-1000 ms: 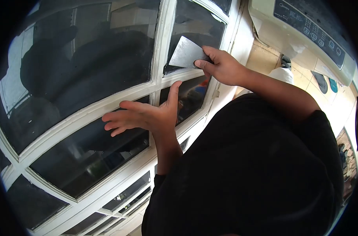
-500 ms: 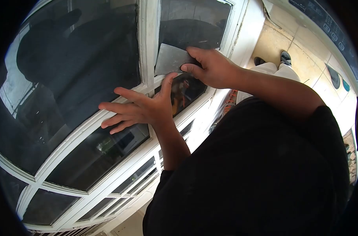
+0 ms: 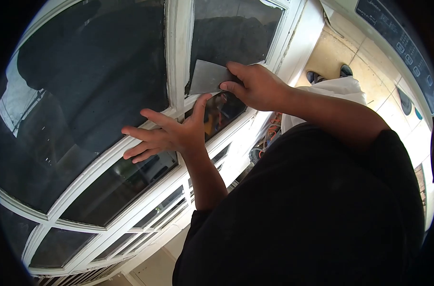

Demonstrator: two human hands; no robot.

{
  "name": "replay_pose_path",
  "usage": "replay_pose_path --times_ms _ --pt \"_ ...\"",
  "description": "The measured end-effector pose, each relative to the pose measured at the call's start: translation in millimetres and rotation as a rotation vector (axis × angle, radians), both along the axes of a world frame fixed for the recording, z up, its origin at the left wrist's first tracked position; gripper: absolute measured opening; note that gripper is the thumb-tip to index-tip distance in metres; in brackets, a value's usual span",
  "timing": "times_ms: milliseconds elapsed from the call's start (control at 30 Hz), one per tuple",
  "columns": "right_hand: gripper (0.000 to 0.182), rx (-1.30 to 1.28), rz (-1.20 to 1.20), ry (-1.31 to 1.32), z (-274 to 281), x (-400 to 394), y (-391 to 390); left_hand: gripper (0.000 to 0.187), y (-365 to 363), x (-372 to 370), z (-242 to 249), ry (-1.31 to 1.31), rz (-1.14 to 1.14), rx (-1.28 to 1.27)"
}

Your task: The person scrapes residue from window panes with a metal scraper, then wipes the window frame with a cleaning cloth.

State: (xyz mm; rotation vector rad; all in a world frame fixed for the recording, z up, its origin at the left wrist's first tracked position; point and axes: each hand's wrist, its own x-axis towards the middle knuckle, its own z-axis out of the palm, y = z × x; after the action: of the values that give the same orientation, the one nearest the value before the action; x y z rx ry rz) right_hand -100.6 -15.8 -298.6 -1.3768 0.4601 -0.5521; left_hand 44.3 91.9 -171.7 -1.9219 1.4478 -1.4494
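My right hand [image 3: 260, 86] pinches a thin, stiff grey sheet [image 3: 209, 77] between thumb and fingers. The sheet is flat with straight edges, and its lower edge lies along a white bar of the window frame [image 3: 178, 62], in front of the glass pane [image 3: 231, 35]. To the left and lower, my left hand [image 3: 171, 133] is open with fingers spread wide, over the crossing of the white bars. Its thumb points up toward the sheet's lower edge. Nothing shows in the left hand.
A large dark pane [image 3: 93, 81] with reflections fills the left side. Smaller panes [image 3: 121, 190] run below it. An appliance with a dark button panel [image 3: 403, 47] stands at the upper right, above a tiled floor [image 3: 341, 47]. Orange and dark items [image 3: 269, 136] lie beside my body.
The right hand and grey sheet sit slightly lower in view, and the left hand has barely shifted. The whole view has tilted a little; both hands keep their shape.
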Motion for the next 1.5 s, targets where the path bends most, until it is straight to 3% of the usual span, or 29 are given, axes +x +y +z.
replay_pose_path --times_ms 1500 --pt "0.026 -0.002 0.011 -0.020 7 -2 -6 0.130 -2 2 -3 0.025 -0.071 -0.014"
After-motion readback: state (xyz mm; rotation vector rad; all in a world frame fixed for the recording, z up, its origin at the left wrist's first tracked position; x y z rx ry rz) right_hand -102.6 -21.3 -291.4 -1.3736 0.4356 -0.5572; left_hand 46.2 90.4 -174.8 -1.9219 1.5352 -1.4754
